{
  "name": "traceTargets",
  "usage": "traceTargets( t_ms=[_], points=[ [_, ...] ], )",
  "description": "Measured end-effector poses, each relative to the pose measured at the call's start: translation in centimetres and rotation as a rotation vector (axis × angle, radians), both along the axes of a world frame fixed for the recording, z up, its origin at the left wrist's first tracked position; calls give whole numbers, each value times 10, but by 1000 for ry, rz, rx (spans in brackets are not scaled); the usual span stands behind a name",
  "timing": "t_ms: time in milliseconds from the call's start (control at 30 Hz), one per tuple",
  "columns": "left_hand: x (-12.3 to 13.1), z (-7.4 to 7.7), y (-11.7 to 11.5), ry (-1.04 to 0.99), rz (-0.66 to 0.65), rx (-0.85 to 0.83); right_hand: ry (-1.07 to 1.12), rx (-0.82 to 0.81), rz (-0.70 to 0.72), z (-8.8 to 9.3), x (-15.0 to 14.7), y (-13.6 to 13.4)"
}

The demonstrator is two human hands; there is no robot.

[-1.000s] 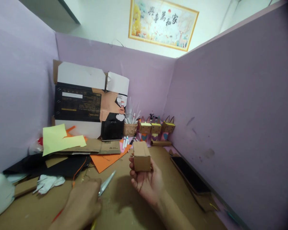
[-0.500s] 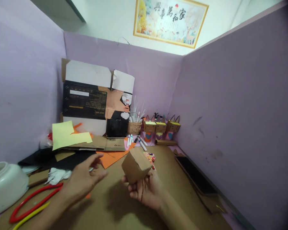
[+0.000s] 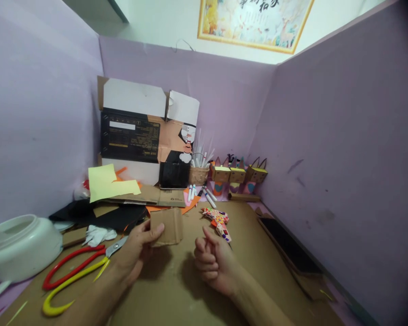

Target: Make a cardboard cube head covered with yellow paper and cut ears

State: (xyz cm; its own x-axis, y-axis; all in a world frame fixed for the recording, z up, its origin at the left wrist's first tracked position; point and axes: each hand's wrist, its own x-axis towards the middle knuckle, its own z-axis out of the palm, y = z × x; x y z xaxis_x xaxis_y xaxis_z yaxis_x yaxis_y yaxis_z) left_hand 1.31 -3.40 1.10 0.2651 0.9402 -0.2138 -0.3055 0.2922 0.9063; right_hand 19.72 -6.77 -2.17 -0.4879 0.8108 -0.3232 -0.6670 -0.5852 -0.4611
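My left hand (image 3: 139, 244) grips a small brown cardboard box (image 3: 167, 227) by its left side, thumb across the face turned to me. The box is held above the cardboard-covered tabletop (image 3: 170, 280). To its right, my right hand (image 3: 216, 260) is apart from the box, fingers curled in and thumb raised, with nothing visible in it. Just beyond that hand lies a gun-shaped tool with a colourful pattern (image 3: 219, 219). Scissors (image 3: 85, 267) with one red and one yellow handle lie left of my left forearm, which partly covers the yellow handle.
A white pot-like container (image 3: 23, 244) stands at the left. Markers (image 3: 209, 197), a woven basket (image 3: 199, 175) and cardboard figures with ears (image 3: 237, 174) are at the back. Yellow paper (image 3: 104, 181) lies before an unfolded carton (image 3: 132, 136). A dark flat panel (image 3: 289, 246) runs along the right wall.
The small box has passed from my right hand to my left and moved left. My right hand's fingers have curled in. The view has tilted down and shifted left.
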Motion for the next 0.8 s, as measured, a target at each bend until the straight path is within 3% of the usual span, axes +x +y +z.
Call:
traceTargets(
  t_ms=[167, 400, 800],
  points=[
    [-2, -4, 3, 55, 67, -41, 35, 47, -234, 6, 5, -1],
    [4, -3, -4, -12, -63, -26, -212, 208, -593, 4, -5, -3],
    [4, -6, -6, 88, -74, 87, -525, 345, -806, 7, 1, -7]
  ],
)
